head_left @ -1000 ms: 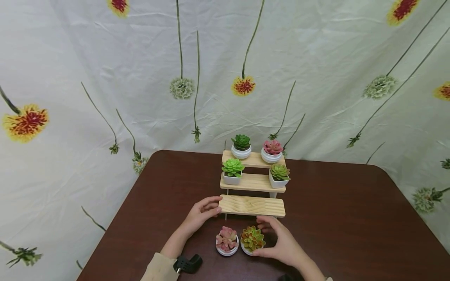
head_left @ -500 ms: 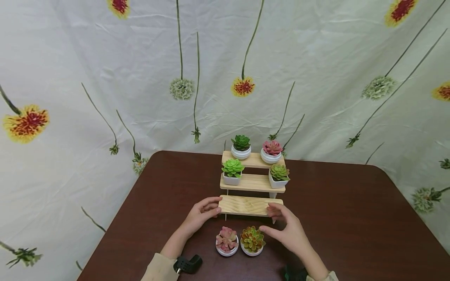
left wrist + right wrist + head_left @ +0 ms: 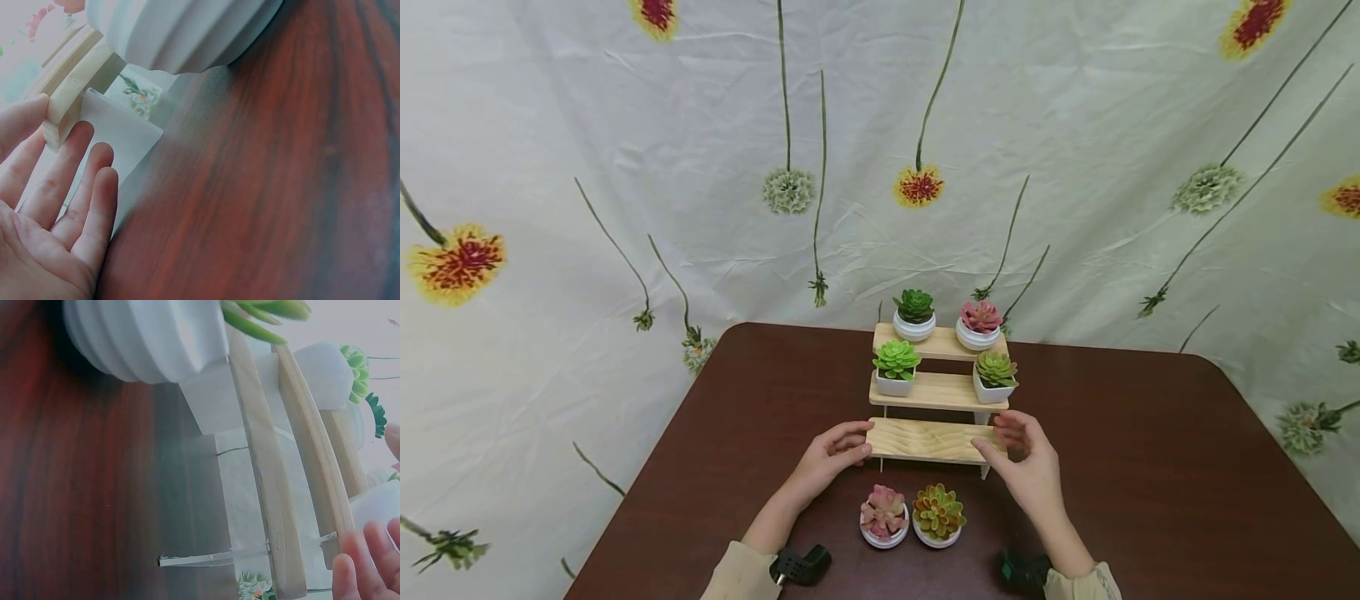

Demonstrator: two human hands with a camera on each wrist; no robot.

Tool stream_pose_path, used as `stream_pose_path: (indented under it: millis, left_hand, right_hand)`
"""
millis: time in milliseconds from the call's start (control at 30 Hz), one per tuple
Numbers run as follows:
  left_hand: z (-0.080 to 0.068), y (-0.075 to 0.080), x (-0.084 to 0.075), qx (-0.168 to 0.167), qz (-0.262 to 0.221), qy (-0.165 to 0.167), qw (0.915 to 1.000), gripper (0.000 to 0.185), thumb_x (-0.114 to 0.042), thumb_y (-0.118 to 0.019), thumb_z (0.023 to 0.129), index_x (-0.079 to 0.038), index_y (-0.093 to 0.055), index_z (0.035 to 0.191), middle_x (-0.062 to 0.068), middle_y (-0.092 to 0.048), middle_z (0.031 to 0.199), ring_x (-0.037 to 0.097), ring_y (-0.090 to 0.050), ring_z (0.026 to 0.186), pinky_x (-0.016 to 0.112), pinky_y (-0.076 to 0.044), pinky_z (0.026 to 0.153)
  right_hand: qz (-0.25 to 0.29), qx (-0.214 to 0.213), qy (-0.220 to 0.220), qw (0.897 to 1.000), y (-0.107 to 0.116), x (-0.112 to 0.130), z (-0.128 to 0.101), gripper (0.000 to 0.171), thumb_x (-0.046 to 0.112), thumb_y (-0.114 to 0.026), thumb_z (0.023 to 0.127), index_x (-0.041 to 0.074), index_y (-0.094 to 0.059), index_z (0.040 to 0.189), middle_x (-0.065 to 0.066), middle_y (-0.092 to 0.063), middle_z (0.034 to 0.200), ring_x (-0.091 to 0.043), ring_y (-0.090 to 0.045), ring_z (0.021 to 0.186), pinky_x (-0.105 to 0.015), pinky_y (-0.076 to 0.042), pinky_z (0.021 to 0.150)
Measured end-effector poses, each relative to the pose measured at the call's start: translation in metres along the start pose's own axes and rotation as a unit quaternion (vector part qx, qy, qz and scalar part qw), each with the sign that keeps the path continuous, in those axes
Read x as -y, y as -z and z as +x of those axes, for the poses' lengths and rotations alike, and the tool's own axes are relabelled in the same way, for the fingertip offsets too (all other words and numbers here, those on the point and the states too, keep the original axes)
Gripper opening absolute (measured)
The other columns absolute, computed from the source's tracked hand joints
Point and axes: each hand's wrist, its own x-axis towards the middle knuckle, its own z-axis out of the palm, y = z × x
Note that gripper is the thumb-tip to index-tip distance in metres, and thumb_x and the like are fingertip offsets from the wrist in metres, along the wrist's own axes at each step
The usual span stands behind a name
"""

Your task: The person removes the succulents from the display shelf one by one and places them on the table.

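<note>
A three-tier wooden display stand (image 3: pixel 925 439) with clear supports stands on the table. My left hand (image 3: pixel 827 458) holds the left end of its lowest board, with the thumb at the front corner and fingertips at the end, as the left wrist view also shows. My right hand (image 3: pixel 1033 467) hovers at the board's right end, fingers loosely bent and holding nothing. In front of the stand are two potted artificial succulents in white pots, one pink (image 3: pixel 883 512) and one green-orange (image 3: pixel 938 512). Part of a ribbed white pot (image 3: pixel 181 31) fills the top of the left wrist view.
The middle tier carries a bright green succulent (image 3: pixel 897 362) and an olive-green one (image 3: pixel 995 371). On the top tier sit a dark green succulent (image 3: pixel 914 312) and a pink one (image 3: pixel 979 323). A flower-printed cloth (image 3: pixel 715 167) hangs behind the dark table (image 3: pixel 760 400).
My right hand has let go of the green-orange succulent's pot and moved up and right to the lowest board's right end. The left hand stays in place.
</note>
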Motion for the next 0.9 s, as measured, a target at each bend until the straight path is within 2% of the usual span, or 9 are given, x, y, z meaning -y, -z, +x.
stream_pose_path:
  millis: [133,267,367,567,900]
  left_hand:
    - [0.0,0.0,0.001,0.0,0.001,0.002,1.0,0.039,-0.006,-0.06,0.092,0.004,-0.052,0.128,0.024,-0.057,0.12,0.011,-0.06,0.095,0.032,-0.051,0.081]
    - [0.0,0.0,0.001,0.0,0.003,0.003,1.0,0.039,-0.006,-0.06,0.092,0.004,-0.052,0.129,0.025,-0.058,0.117,0.011,-0.06,0.094,0.032,-0.051,0.08]
    - [0.0,0.0,0.001,-0.002,0.006,0.003,1.0,0.039,-0.006,-0.06,0.092,0.004,-0.052,0.128,0.024,-0.059,0.117,0.012,-0.06,0.094,0.032,-0.051,0.08]
    - [0.001,0.0,0.0,-0.002,0.006,0.001,1.0,0.039,-0.006,-0.06,0.091,0.004,-0.053,0.128,0.024,-0.058,0.119,0.014,-0.06,0.096,0.033,-0.051,0.08]
    - [0.001,0.0,0.0,-0.003,0.008,0.002,1.0,0.039,-0.006,-0.06,0.091,0.004,-0.052,0.128,0.023,-0.058,0.119,0.014,-0.06,0.097,0.035,-0.051,0.081]
  right_hand:
    - [-0.014,-0.025,0.03,0.999,-0.003,-0.018,0.005,0.048,0.015,-0.082,0.074,0.002,-0.057,0.113,-0.014,-0.063,0.099,-0.017,-0.06,0.086,-0.017,-0.047,0.075]
    - [-0.033,-0.048,0.018,0.998,-0.004,-0.029,0.01,0.051,0.023,-0.082,0.074,0.005,-0.057,0.114,-0.007,-0.062,0.1,-0.013,-0.059,0.087,-0.019,-0.045,0.076]
    - [-0.029,-0.062,-0.004,0.998,-0.003,-0.022,0.014,0.05,0.022,-0.082,0.073,0.004,-0.057,0.113,-0.008,-0.061,0.101,-0.016,-0.058,0.09,-0.023,-0.044,0.078]
    - [-0.027,-0.049,-0.064,0.996,0.001,0.003,0.023,0.056,0.019,-0.083,0.073,-0.001,-0.055,0.117,-0.015,-0.058,0.11,-0.027,-0.054,0.101,-0.038,-0.042,0.087]
    - [-0.006,-0.057,-0.068,0.996,-0.007,0.003,0.034,0.064,0.015,-0.084,0.071,-0.001,-0.052,0.123,-0.016,-0.057,0.111,-0.028,-0.054,0.1,-0.039,-0.043,0.088]
